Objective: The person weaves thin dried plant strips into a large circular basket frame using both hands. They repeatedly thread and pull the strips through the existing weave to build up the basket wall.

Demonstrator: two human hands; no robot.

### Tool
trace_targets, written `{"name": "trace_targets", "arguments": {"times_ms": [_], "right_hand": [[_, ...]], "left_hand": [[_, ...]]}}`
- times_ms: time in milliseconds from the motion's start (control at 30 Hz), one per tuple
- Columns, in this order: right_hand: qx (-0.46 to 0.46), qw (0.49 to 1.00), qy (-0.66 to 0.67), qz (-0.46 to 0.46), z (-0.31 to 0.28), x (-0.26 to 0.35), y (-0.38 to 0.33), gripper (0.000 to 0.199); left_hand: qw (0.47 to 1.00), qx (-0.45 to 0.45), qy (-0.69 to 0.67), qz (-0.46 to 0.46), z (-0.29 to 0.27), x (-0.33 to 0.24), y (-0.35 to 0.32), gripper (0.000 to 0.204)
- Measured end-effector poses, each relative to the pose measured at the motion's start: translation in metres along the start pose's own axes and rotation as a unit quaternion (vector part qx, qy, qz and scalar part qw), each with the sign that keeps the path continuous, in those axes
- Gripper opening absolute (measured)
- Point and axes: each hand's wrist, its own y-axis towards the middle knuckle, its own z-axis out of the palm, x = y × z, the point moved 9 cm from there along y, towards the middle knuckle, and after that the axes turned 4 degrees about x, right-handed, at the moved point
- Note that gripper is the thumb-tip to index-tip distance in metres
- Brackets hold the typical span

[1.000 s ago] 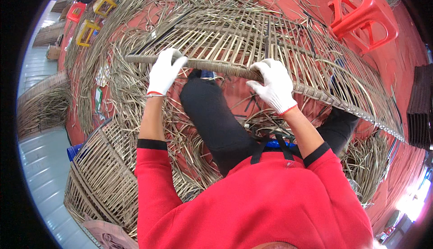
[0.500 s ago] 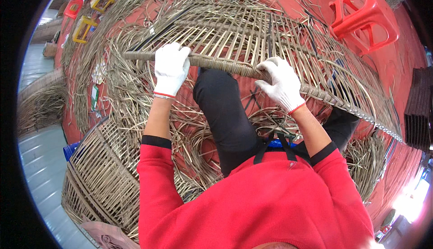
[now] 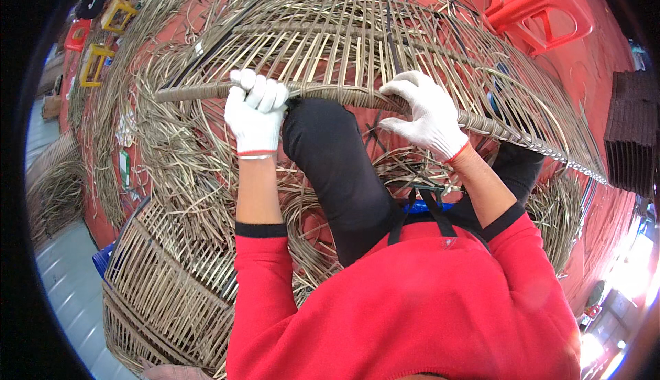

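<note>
A wide panel of woven palm-like strips [image 3: 344, 53] spreads out in front of me. Its near edge is a thick wrapped rim [image 3: 337, 92] that crosses above my dark-trousered knee. My left hand [image 3: 256, 115], in a white knit glove, is curled into a fist on this rim, left of the knee. A strand inside that fist cannot be made out. My right hand [image 3: 426, 113], gloved alike, cups the rim right of the knee, fingers over its far side and thumb on the near side. Further right, the rim shows a pale braided stretch [image 3: 567, 162].
Loose strips [image 3: 185, 153] litter the red floor [image 3: 591, 98]. Another woven panel [image 3: 172, 270] lies at the lower left. A red plastic stool [image 3: 540, 12] is at the far right, near dark stacked pieces [image 3: 629, 132]. Small yellow stools [image 3: 96, 63] are at the far left.
My left hand has gone from lying over the rim to a closed fist. The right hand's thumb and fingers have spread a little wider. The view has shifted slightly.
</note>
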Motion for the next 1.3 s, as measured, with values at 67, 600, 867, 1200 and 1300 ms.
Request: {"name": "trace_targets", "arguments": {"times_ms": [67, 600, 867, 1200, 1300], "right_hand": [[0.006, 1.0, -0.01, -0.02, -0.001, 0.002, 0.0, 0.054], [-0.049, 0.994, -0.032, -0.097, 0.004, 0.005, -0.005, 0.043], [-0.229, 0.952, -0.106, -0.171, -0.001, 0.042, -0.009, 0.014], [-0.251, 0.947, -0.145, -0.137, 0.008, 0.041, -0.012, 0.028], [-0.244, 0.948, -0.151, -0.139, 0.01, 0.041, -0.01, 0.026]], "left_hand": [[0.989, -0.111, 0.093, 0.029, -0.024, -0.014, -0.02, 0.035], [0.958, -0.249, 0.09, 0.111, -0.092, -0.073, -0.092, 0.035], [0.85, -0.277, 0.422, 0.153, -0.065, -0.1, -0.051, 0.016], [0.242, 0.254, 0.933, 0.084, 0.092, 0.087, -0.038, 0.045], [0.255, 0.292, 0.918, 0.083, 0.071, 0.089, -0.031, 0.04]]}}
